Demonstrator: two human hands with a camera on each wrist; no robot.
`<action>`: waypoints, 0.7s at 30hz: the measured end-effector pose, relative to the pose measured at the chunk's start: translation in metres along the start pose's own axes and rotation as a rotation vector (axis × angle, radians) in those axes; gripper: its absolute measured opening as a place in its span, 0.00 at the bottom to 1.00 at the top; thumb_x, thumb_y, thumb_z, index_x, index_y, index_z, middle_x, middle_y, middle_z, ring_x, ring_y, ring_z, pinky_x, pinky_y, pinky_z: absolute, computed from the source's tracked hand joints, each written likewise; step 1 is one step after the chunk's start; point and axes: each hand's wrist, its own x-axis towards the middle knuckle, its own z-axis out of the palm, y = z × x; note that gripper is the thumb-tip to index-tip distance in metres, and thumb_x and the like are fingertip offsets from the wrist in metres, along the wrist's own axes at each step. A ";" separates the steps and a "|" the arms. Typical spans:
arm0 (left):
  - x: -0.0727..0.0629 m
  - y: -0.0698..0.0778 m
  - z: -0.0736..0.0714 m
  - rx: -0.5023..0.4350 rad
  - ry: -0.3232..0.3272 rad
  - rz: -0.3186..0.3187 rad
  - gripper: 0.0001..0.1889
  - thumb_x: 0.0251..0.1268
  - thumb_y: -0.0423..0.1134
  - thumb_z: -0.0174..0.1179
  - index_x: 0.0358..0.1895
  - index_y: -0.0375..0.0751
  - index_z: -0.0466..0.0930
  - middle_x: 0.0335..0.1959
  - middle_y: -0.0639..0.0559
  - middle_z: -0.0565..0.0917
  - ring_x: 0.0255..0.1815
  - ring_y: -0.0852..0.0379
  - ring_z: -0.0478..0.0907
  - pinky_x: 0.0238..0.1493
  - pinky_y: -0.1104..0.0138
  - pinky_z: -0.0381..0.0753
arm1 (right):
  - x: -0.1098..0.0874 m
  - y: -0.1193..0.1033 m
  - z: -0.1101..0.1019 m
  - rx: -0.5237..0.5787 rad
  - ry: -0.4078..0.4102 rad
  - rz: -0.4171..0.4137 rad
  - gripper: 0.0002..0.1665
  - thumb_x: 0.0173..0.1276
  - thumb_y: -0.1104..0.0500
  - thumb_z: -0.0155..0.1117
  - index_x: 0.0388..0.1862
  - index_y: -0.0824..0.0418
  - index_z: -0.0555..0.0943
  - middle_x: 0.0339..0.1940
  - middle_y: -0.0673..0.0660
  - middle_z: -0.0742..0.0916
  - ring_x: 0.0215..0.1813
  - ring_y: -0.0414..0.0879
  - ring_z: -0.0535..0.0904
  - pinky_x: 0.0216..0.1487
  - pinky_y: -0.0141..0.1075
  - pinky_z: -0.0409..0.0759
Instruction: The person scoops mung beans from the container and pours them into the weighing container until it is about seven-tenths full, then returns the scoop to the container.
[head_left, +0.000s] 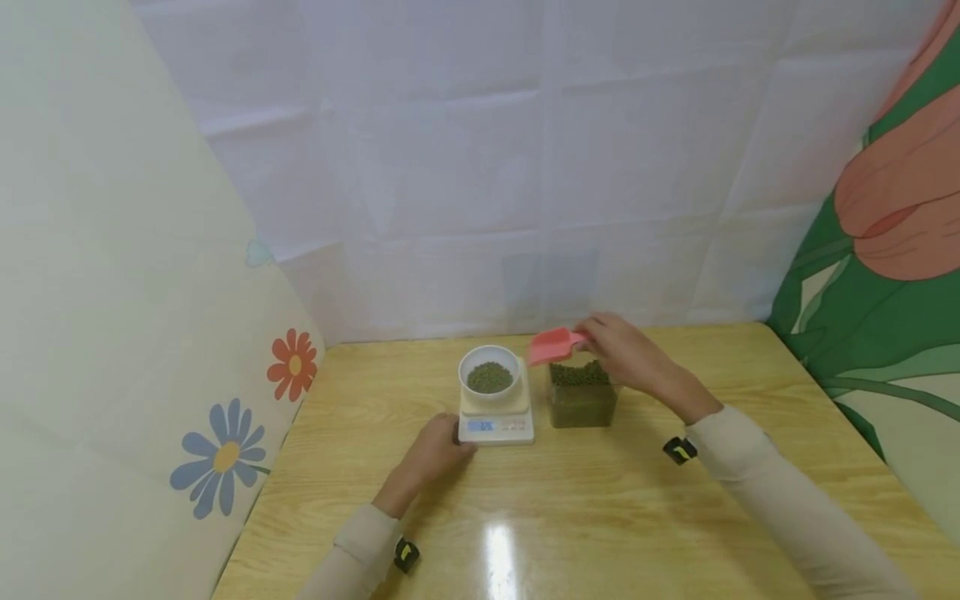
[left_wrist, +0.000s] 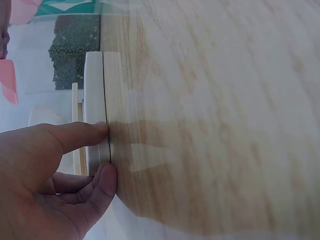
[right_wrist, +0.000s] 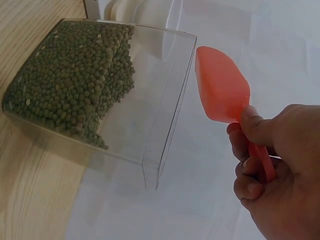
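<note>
My right hand (head_left: 618,352) grips a red plastic scoop (right_wrist: 220,85) by its handle, thumb along the top. The scoop is up above the clear box (head_left: 583,412), its blade towards the bowl. Inside that box, green mung beans (right_wrist: 70,82) slope down unevenly. A white kitchen scale (head_left: 517,428) stands just left of the box with its display lit. On its platform is a white bowl (head_left: 489,354) holding a heap of mung beans (head_left: 490,380). My left hand (left_wrist: 50,175) holds the scale's front left corner between thumb and curled fingers.
A wooden table (head_left: 600,517) carries everything. White sheeting (head_left: 450,208) hangs behind its back edge. Flower-patterned panels stand at the left (head_left: 225,454) and right (head_left: 907,233). Small black-and-yellow devices (head_left: 407,554) show beside both wrists.
</note>
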 end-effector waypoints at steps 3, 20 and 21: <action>0.000 0.000 0.000 0.004 0.000 0.002 0.16 0.65 0.36 0.73 0.54 0.35 0.88 0.43 0.44 0.89 0.42 0.55 0.79 0.49 0.56 0.87 | -0.003 0.003 -0.003 -0.009 0.012 -0.004 0.14 0.79 0.61 0.63 0.56 0.70 0.83 0.50 0.65 0.88 0.55 0.62 0.84 0.61 0.57 0.85; 0.000 -0.002 0.000 -0.015 -0.005 0.006 0.16 0.64 0.36 0.73 0.53 0.36 0.88 0.41 0.46 0.88 0.40 0.55 0.78 0.47 0.58 0.86 | -0.024 0.023 -0.021 -0.040 0.026 0.030 0.14 0.80 0.61 0.62 0.56 0.71 0.83 0.50 0.66 0.88 0.56 0.64 0.83 0.62 0.59 0.83; 0.001 -0.002 0.000 -0.016 -0.006 0.006 0.16 0.64 0.36 0.73 0.53 0.36 0.88 0.41 0.46 0.88 0.41 0.55 0.78 0.47 0.58 0.86 | -0.025 0.024 -0.021 -0.045 0.028 0.028 0.14 0.80 0.61 0.62 0.55 0.71 0.83 0.50 0.66 0.88 0.56 0.64 0.84 0.62 0.59 0.84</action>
